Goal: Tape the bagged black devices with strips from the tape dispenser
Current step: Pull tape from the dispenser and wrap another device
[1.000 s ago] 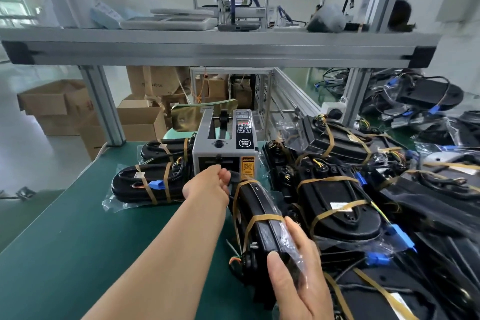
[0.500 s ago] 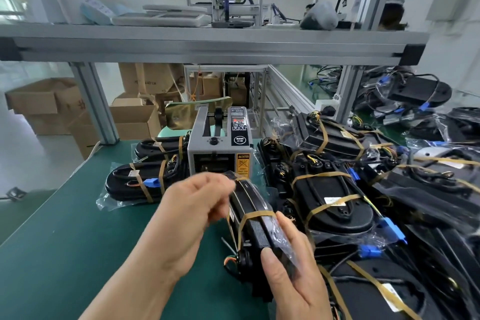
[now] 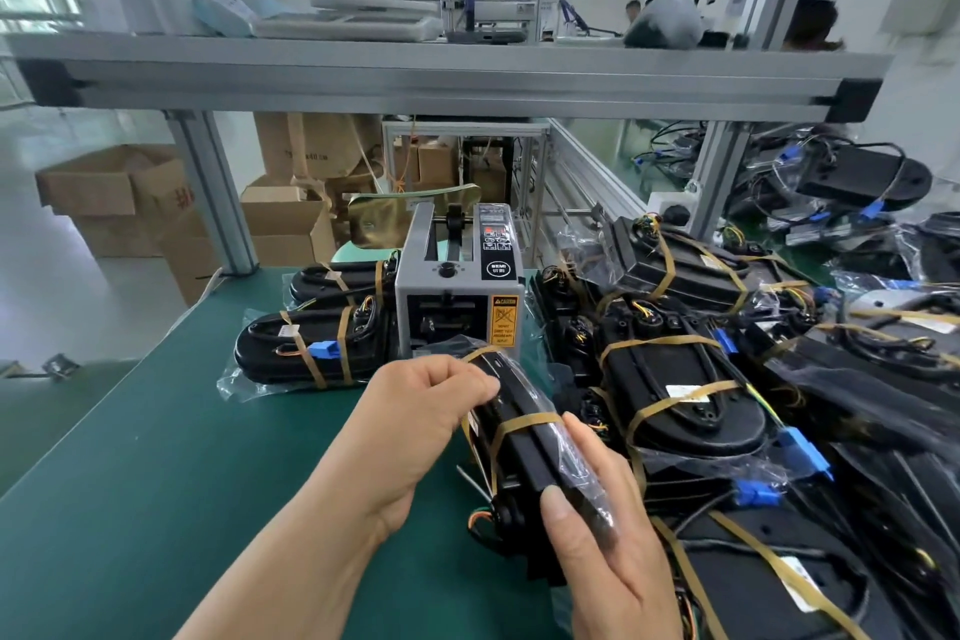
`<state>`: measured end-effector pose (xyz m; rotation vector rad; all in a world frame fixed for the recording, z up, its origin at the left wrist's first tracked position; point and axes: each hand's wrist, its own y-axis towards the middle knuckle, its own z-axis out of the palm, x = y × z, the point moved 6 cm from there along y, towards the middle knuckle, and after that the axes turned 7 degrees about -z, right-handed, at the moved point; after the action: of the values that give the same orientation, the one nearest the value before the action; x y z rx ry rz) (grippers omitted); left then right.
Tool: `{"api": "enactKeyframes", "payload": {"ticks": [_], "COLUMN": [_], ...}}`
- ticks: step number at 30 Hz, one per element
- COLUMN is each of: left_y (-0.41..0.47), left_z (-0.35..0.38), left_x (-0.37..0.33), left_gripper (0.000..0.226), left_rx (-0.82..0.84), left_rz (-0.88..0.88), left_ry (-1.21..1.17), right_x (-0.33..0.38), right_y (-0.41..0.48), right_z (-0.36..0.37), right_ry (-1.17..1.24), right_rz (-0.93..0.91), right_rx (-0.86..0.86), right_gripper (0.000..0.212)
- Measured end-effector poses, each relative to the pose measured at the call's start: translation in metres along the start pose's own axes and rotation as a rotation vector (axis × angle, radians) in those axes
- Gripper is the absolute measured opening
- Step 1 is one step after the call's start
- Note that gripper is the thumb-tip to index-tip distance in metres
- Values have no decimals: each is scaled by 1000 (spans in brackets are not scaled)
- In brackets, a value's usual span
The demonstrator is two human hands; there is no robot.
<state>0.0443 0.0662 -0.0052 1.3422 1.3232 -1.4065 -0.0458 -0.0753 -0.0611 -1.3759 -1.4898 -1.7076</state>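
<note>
Head view: taped devices [image 3: 680, 395] flank the tape dispenser [image 3: 457, 286] on the green desk [image 3: 156, 483]; left hand [image 3: 415, 426] and right hand [image 3: 597, 551] grasp one bagged black device [image 3: 524, 437].

Left hand [image 3: 415, 426] reaches forward, fingers [image 3: 457, 379] curled in a pinch; right hand [image 3: 597, 551], nearer, grips with thumb extended

— Colours here?
— Green bench mat [image 3: 130, 483]; grey tape dispenser [image 3: 415, 278], orange-and-black caution label [image 3: 505, 322].
— And the goods?
— Black bagged device [image 3: 519, 455], tan tape strips [image 3: 524, 420], blue connectors [image 3: 758, 493].
</note>
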Motion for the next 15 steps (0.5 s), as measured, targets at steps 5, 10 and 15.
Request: {"api": "enactKeyframes", "payload": {"ticks": [5, 10, 15], "left_y": [19, 31, 28], "left_z": [-2, -2, -1], "left_x": [-8, -11, -9], "left_gripper": [25, 17, 17], "left_rx": [-59, -67, -22], "left_rz": [-11, -26, 3], "left_ry": [11, 67, 73], "right_x": [0, -1, -1], "right_y": [-1, -1, -2], "right_z": [2, 2, 4], "right_ry": [-17, -16, -2], "right_rz": [7, 11, 7], "right_rx": [22, 41, 56], "right_gripper": [64, 65, 66]}}
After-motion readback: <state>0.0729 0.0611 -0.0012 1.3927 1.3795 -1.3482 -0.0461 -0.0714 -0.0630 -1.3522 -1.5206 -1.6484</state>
